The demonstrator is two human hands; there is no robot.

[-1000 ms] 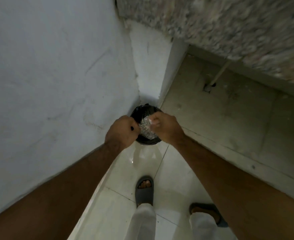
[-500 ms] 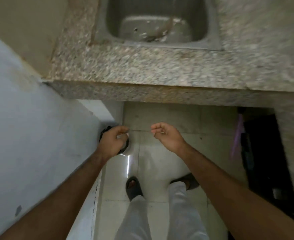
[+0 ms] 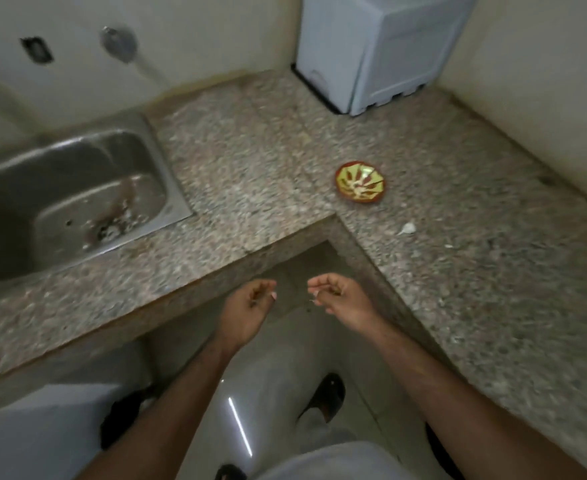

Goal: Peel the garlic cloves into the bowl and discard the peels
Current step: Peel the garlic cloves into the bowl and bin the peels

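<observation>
A small yellow-green and red patterned bowl [image 3: 360,182] sits on the granite counter [image 3: 250,161], with pale garlic pieces inside. An unpeeled white garlic clove [image 3: 408,229] lies on the counter to the right of and nearer than the bowl. A few white peel scraps [image 3: 449,246] lie beyond it. My left hand [image 3: 249,310] and my right hand [image 3: 337,297] hover side by side in front of the counter's inner corner, below its edge. Both are loosely curled with fingers apart and hold nothing that I can see.
A steel sink [image 3: 67,199] is set in the counter at the left, with debris at its drain. A white appliance [image 3: 375,46] stands at the back right corner. The black bin [image 3: 119,424] is partly seen low on the left floor. My sandalled foot [image 3: 326,396] is below.
A second ago both hands dropped peels over the black bin on the floor. The view has since lifted to the counter, and both hands have come up from the bin with nothing in them.
</observation>
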